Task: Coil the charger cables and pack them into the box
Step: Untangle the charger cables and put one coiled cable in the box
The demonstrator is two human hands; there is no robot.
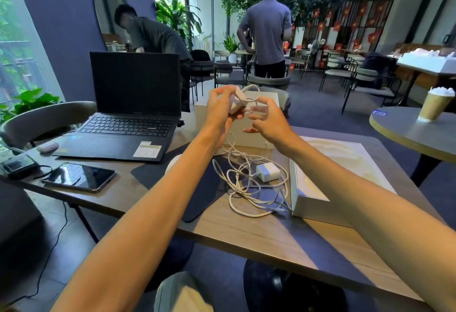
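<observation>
My left hand (220,107) is raised above the table and grips a white charger brick (237,100) with a loop of its white cable (251,94) arching over it. My right hand (267,120) hovers just to the right with fingers spread, close to the cable; whether it touches it is unclear. The cable hangs down to a loose tangle of white cables (249,188) on the table, where a second white charger brick (267,171) lies. Behind my hands stands a white box (261,136). A white box lid (328,176) lies to the right.
An open black laptop (130,114) sits at the left, with a phone (79,177) and a small black device (17,166) in front of it. A dark mat (197,188) lies under the cables. A round table with a paper cup (433,105) is at right. Two people stand behind.
</observation>
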